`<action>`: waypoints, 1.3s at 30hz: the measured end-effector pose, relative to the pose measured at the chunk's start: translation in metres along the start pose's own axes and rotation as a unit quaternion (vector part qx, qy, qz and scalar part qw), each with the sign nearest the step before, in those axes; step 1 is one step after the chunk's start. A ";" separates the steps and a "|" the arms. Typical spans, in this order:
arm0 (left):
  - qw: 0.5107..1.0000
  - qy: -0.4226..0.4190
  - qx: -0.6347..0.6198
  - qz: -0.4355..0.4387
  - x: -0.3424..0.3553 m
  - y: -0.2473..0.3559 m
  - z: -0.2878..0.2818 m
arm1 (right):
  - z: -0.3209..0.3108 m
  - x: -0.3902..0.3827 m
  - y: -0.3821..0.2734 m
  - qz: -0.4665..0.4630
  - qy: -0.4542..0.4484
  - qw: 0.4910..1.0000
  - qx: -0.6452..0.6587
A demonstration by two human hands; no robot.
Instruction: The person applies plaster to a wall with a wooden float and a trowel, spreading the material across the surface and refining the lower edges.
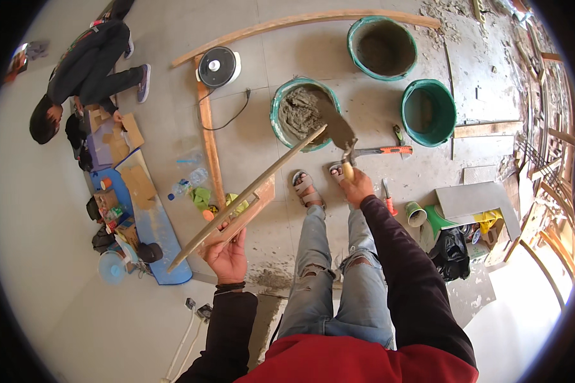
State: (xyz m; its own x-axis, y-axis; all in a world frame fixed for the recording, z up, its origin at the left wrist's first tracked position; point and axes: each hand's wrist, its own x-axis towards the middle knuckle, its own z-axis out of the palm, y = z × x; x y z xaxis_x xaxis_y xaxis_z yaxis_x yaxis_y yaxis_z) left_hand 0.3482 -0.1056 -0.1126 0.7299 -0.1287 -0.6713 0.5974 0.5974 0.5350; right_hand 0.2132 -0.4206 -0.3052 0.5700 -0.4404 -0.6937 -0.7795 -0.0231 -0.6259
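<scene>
At frame centre, the right hand (358,188) grips a trowel (338,127) over the mortar bucket (303,115) while the left hand (229,258) clasps a wooden board (249,198), tilted to receive mortar.

bright daylight; soft shadows; glare btm-right; fisheye bend + dark rim

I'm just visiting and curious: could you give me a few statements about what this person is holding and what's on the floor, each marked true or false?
1. The right hand grips a wooden-handled steel trowel. True.
2. The left hand is empty. False: it holds a flat wooden plastering board.
3. Three round green buckets stand on the floor. True.
4. The nearest green bucket is empty. False: it holds grey mortar.
5. An orange-handled hammer lies on the floor. True.
</scene>
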 end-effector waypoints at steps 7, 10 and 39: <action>0.986 0.034 0.139 0.088 -0.009 -0.005 0.024 | -0.041 -0.032 -0.057 0.135 -0.276 0.849 0.429; 0.983 0.020 0.155 0.093 -0.007 -0.021 0.037 | -0.037 -0.033 -0.060 0.141 -0.400 0.747 0.512; 0.801 -0.045 0.562 0.200 0.023 -0.076 0.016 | 0.033 -0.088 -0.099 -0.134 -0.016 0.990 -0.048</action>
State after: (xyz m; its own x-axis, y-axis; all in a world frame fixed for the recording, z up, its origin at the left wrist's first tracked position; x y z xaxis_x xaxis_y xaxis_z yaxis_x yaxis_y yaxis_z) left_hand 0.3249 -0.1671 -0.1604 0.9284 -0.1918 -0.3182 0.1946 -0.4784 0.8563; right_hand 0.2489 -0.3494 -0.1937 0.7657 -0.3787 -0.5198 -0.6200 -0.2199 -0.7532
